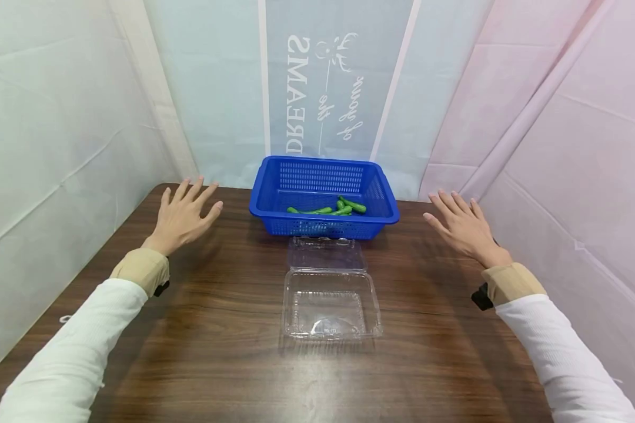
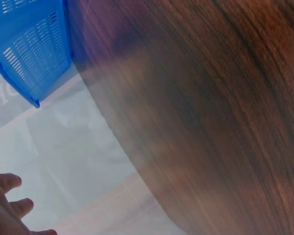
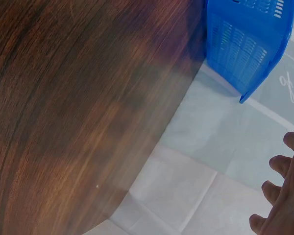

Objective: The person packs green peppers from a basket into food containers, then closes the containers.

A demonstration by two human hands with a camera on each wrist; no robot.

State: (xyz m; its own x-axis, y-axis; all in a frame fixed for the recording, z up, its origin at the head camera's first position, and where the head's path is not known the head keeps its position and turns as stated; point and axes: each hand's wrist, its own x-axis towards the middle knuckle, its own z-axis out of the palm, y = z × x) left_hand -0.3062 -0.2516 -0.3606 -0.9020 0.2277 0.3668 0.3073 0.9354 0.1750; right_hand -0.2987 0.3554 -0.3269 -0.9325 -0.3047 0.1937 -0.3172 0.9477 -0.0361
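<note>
My left hand [image 1: 182, 217] is held over the left side of the table with its fingers spread, holding nothing. On the opposite side my right hand [image 1: 463, 226] hovers the same way, its fingers extended. Between them, at the back, stands a blue plastic basket [image 1: 325, 222] with slotted walls. Several slim green vegetables [image 1: 353, 204] lie in it, partly hidden by the front wall. In front of the basket is a clear plastic clamshell box [image 1: 330, 305], opened flat, with its lid [image 1: 325, 254] toward the basket. Both wrist views show fingers at the edge, apart from the basket.
The dark wood-grain table [image 1: 217, 352] ends at a back edge against a pale blue printed curtain [image 1: 333, 76]. White cloth walls [image 1: 58, 147] close in the left and right sides. A small white loop [image 1: 65, 319] lies near the table's left edge.
</note>
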